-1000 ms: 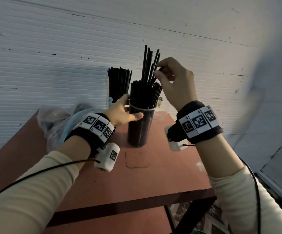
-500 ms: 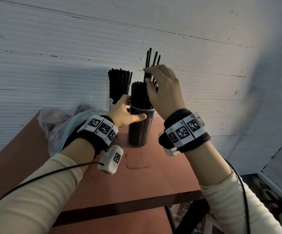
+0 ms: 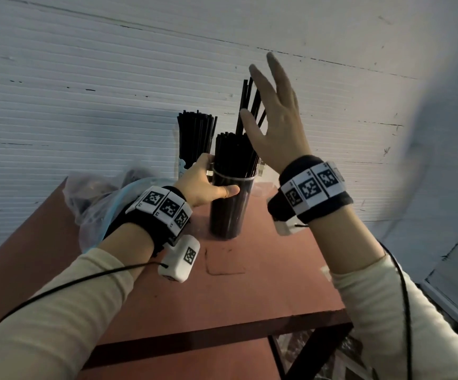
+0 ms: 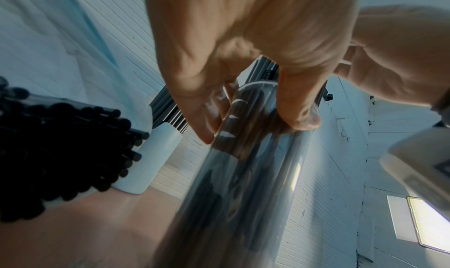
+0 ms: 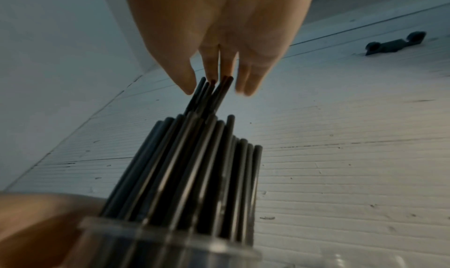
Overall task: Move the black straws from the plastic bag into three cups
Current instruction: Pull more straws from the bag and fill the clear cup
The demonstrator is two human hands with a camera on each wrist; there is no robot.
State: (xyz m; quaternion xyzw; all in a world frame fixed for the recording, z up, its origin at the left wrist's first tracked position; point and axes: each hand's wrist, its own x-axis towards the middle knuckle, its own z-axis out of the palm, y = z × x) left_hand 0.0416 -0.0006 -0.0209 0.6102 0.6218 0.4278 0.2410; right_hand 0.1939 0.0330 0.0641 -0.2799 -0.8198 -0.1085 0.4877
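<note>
A clear cup packed with black straws stands on the reddish table. My left hand grips this cup just below its rim, thumb in front; the left wrist view shows the fingers curled on the clear cup. Several straws stick up higher than the rest. My right hand is open, fingers straight, over those tall straws, fingertips at their tops. A second cup of straws stands behind. The plastic bag lies at the left.
A white ribbed wall rises right behind the table. More black straws lie in the bag beside a white cup. The table's front edge and right edge drop to the floor.
My right hand held the tall straws with curled fingers a second ago; now it has risen and spread open above them. The left hand stays on the cup.
</note>
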